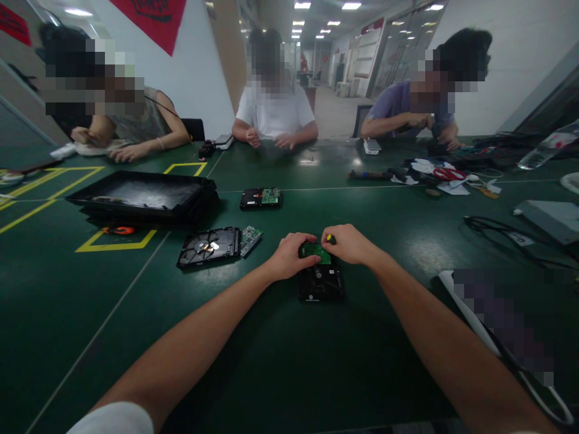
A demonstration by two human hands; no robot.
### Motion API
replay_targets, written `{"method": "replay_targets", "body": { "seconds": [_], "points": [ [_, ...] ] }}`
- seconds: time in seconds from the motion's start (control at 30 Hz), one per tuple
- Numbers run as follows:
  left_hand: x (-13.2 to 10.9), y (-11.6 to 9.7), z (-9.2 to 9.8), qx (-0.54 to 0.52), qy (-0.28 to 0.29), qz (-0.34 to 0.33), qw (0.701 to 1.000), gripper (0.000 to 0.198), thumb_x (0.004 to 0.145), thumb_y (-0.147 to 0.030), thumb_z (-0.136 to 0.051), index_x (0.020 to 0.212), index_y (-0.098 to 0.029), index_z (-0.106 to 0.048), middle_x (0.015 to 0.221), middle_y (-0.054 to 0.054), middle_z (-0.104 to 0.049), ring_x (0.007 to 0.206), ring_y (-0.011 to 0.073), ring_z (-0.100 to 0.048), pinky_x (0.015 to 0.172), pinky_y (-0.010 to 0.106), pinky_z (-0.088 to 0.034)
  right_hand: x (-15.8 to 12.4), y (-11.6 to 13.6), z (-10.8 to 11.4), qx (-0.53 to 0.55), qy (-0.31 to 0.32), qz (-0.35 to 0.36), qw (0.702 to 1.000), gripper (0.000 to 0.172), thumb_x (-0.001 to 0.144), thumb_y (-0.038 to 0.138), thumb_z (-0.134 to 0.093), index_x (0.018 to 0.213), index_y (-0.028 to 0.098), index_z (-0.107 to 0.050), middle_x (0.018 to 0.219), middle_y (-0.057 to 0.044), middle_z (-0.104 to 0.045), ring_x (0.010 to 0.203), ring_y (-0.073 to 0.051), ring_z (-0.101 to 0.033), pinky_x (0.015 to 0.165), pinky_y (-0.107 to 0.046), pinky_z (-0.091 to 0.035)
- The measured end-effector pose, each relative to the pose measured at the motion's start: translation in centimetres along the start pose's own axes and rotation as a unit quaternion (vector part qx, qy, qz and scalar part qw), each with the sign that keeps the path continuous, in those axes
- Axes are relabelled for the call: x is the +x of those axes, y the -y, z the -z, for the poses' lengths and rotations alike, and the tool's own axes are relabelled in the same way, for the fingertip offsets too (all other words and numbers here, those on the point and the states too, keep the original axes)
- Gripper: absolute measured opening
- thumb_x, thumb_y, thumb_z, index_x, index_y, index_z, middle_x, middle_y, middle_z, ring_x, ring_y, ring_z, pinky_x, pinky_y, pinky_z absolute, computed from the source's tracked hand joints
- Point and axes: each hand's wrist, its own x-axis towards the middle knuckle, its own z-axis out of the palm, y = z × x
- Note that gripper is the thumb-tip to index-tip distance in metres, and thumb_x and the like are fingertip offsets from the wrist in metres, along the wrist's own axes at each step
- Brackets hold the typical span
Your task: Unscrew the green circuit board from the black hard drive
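Observation:
A black hard drive (pixel 320 286) lies on the green table with its green circuit board (pixel 322 255) facing up, towards the far end. My left hand (pixel 292 258) grips its left side, thumb lying over the board's near edge. In my right hand (pixel 350 244) is a small screwdriver (pixel 332 239) with a yellow and black end, pinched in closed fingers over the board's right side. The screwdriver's tip is hidden by my fingers. To the left lie a black drive casing (pixel 208 248) and a loose circuit board (pixel 250 240) touching or close to it.
Another hard drive (pixel 260 198) lies farther back. Stacked black trays (pixel 140 196) stand at left, near an orange-handled tool (pixel 120 230). Cables (pixel 497 238), a grey box (pixel 552 218) and a clutter pile (pixel 434 173) are at right. Three people sit across the table.

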Motion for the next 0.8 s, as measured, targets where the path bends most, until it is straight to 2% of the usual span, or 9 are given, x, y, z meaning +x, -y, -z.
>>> {"method": "replay_targets", "body": {
  "seconds": [0.27,0.47,0.8],
  "points": [
    [0.0,-0.1,0.1,-0.005,-0.004,-0.006,1.000,0.049,0.090,-0.046,-0.075,0.133,-0.025,-0.063,0.134,0.008,-0.070,0.124,0.0313,-0.061,0.109,0.050,-0.045,0.1,-0.1,0.2,-0.001,0.004,-0.013,1.000,0.010,0.094,0.023,-0.066,0.095,0.023,-0.076,0.103,-0.006,-0.080,0.095,-0.022,-0.073,0.084,-0.031,-0.049],
    [-0.1,-0.2,0.1,-0.007,-0.010,-0.012,1.000,0.050,0.090,-0.046,-0.075,0.134,-0.026,-0.063,0.132,0.007,-0.070,0.123,0.0311,-0.061,0.107,0.049,-0.046,0.4,-0.5,-0.3,0.000,0.006,-0.027,1.000,0.016,0.094,0.026,-0.068,0.106,0.023,-0.078,0.113,-0.008,-0.079,0.106,-0.025,-0.073,0.093,-0.034,-0.052],
    [-0.1,-0.1,0.2,0.000,0.008,-0.004,1.000,0.055,0.091,-0.048,-0.074,0.140,-0.026,-0.060,0.137,0.008,-0.069,0.127,0.0316,-0.059,0.111,0.050,-0.044,0.5,-1.0,-0.4,0.024,0.030,-0.011,0.999,0.013,0.093,0.025,-0.069,0.101,0.023,-0.079,0.109,-0.006,-0.080,0.103,-0.024,-0.074,0.089,-0.032,-0.052]
  ]
}}
